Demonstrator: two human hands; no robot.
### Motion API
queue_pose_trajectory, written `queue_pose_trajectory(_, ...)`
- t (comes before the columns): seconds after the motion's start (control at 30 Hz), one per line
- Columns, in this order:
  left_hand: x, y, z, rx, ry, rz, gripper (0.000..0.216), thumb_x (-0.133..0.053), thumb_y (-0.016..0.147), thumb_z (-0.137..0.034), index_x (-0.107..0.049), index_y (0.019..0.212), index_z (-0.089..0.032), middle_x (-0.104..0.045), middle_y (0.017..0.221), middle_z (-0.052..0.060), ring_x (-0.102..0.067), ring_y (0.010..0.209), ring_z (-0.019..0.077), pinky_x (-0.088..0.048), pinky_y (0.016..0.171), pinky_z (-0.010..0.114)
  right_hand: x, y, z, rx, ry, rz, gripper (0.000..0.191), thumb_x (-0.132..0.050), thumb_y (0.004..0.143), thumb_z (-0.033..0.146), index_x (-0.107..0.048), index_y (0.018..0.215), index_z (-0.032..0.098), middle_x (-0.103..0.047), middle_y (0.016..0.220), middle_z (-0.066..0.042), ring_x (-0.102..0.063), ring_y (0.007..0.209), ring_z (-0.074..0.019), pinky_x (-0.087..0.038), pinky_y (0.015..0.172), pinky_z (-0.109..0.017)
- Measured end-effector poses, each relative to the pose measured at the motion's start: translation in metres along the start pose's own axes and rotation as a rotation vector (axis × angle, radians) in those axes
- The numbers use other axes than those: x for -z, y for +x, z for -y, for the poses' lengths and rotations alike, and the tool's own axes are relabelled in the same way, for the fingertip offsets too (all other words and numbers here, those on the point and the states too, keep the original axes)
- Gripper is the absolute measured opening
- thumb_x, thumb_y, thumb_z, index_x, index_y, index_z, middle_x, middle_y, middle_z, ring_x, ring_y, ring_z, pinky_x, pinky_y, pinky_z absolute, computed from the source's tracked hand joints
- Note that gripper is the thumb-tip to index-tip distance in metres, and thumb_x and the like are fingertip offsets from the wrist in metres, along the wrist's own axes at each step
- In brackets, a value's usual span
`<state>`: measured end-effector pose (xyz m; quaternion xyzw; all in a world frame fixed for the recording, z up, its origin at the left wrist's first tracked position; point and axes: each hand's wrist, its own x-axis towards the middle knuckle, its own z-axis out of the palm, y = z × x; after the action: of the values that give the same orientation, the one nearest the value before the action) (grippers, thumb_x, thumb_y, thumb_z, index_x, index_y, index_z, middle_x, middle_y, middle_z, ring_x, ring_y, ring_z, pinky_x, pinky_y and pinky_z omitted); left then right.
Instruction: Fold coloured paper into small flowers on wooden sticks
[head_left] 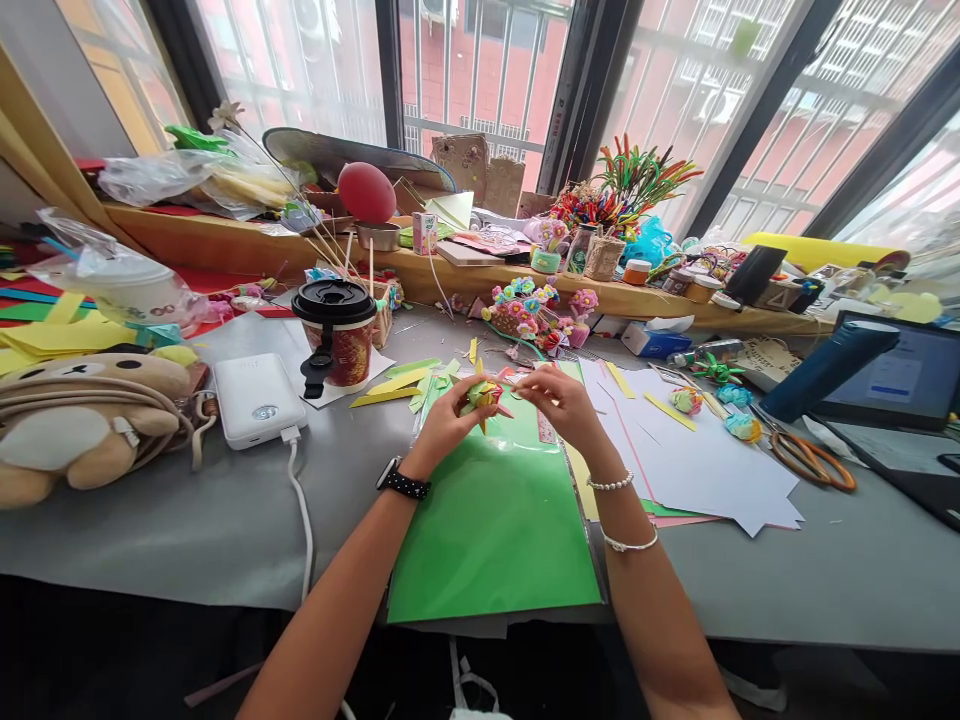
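Observation:
My left hand [448, 425], with a black watch at the wrist, is closed around a small folded-paper flower [486, 394] in yellow, green and red. Pointed paper petals stick out beneath it. Just to its right, my right hand [561, 405] has thumb and forefinger pressed together in a pinch; whatever is between them is too small to make out. Both hands are above a green sheet [491, 540] in a clear plastic sleeve. Yellow paper strips [390, 386] and green scraps lie left of the flower.
A lidded coffee cup [341, 345] and white power bank [259, 400] with a cable stand at left, beside a plush bear [82, 425]. White paper sheets [690, 450], paper flowers [742, 428], orange-handled scissors [814, 460] and a laptop [915, 370] are at right. A crowded sill runs behind.

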<state>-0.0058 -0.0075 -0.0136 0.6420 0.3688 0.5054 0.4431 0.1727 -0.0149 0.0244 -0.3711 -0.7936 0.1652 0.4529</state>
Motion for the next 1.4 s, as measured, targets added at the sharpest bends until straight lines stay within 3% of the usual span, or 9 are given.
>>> queue_pose_trajectory(0.1, 0.0, 0.001, 0.001, 0.005, 0.017, 0.01, 0.048, -0.063, 0.065, -0.034, -0.051, 0.109, -0.016, -0.06, 0.095, 0.005, -0.057, 0.084, 0.0182, -0.046, 0.074, 0.029, -0.007, 0.001, -0.004, 0.05, -0.05, 0.09, 0.016, -0.054, 0.078, 0.031, -0.064, 0.08, 0.018, -0.054, 0.068, -0.001, -0.051, 0.061, -0.0109, -0.04, 0.055, -0.023)
queue_pose_trajectory(0.33, -0.002, 0.002, 0.004, 0.029, -0.062, 0.051, 0.051, -0.064, 0.065, -0.033, -0.05, 0.11, -0.015, -0.062, 0.089, 0.005, -0.06, 0.077, 0.0178, -0.048, 0.074, 0.031, -0.018, 0.0, -0.011, -0.054, -0.033, 0.146, 0.012, -0.058, 0.075, 0.022, -0.059, 0.086, 0.018, -0.059, 0.066, 0.001, -0.053, 0.058, -0.0094, -0.04, 0.054, -0.02)
queue_pose_trajectory(0.53, -0.004, 0.002, 0.007, 0.034, -0.133, 0.107, 0.053, -0.064, 0.065, -0.035, -0.046, 0.112, -0.016, -0.058, 0.098, 0.006, -0.061, 0.074, 0.0165, -0.05, 0.071, 0.032, -0.018, 0.0, -0.012, -0.048, -0.012, 0.134, 0.013, -0.057, 0.076, 0.021, -0.061, 0.087, 0.019, -0.058, 0.068, 0.001, -0.051, 0.057, -0.0086, -0.04, 0.054, -0.02)
queue_pose_trajectory(0.97, -0.005, 0.003, 0.01, 0.099, -0.181, 0.169, 0.06, -0.063, 0.066, -0.037, -0.04, 0.117, -0.016, -0.058, 0.096, 0.007, -0.061, 0.073, 0.0157, -0.051, 0.066, 0.031, -0.017, 0.001, -0.009, -0.028, -0.024, 0.093, 0.007, -0.057, 0.074, 0.016, -0.063, 0.076, 0.018, -0.056, 0.082, -0.002, -0.053, 0.066, -0.0101, -0.045, 0.059, -0.023)
queue_pose_trajectory(1.07, -0.003, 0.003, 0.01, 0.105, -0.139, 0.125, 0.07, -0.064, 0.066, -0.036, -0.031, 0.126, -0.02, -0.058, 0.098, 0.008, -0.06, 0.08, 0.0176, -0.05, 0.069, 0.031, -0.019, 0.001, -0.009, -0.038, -0.048, 0.067, 0.007, -0.057, 0.074, 0.016, -0.063, 0.077, 0.019, -0.057, 0.083, -0.003, -0.056, 0.074, -0.0121, -0.046, 0.061, -0.023)
queue_pose_trajectory(1.17, -0.001, 0.003, 0.009, 0.059, -0.053, 0.033, 0.074, -0.065, 0.065, -0.035, -0.028, 0.128, -0.024, -0.051, 0.114, 0.009, -0.055, 0.097, 0.0205, -0.048, 0.078, 0.033, -0.021, 0.0, -0.011, -0.048, -0.121, 0.028, 0.007, -0.057, 0.075, 0.017, -0.062, 0.079, 0.019, -0.058, 0.085, -0.003, -0.055, 0.082, -0.0144, -0.045, 0.061, -0.023)
queue_pose_trajectory(1.27, 0.002, 0.002, 0.006, -0.042, 0.126, -0.089, 0.061, -0.064, 0.065, -0.038, -0.041, 0.12, -0.025, -0.04, 0.126, 0.009, -0.046, 0.11, 0.0231, -0.045, 0.084, 0.036, -0.021, -0.001, -0.013, -0.047, -0.196, 0.012, 0.007, -0.057, 0.075, 0.017, -0.062, 0.078, 0.02, -0.058, 0.084, -0.003, -0.055, 0.083, -0.015, -0.044, 0.061, -0.023)
queue_pose_trajectory(1.4, 0.003, 0.001, 0.004, -0.272, 0.456, -0.194, 0.028, -0.06, 0.07, -0.036, -0.061, 0.095, -0.022, -0.045, 0.121, 0.008, -0.039, 0.116, 0.0221, -0.032, 0.097, 0.04, -0.021, 0.0, -0.012, -0.032, -0.313, 0.006, 0.005, -0.058, 0.075, 0.018, -0.063, 0.076, 0.02, -0.057, 0.078, -0.002, -0.054, 0.077, -0.0148, -0.043, 0.064, -0.025)
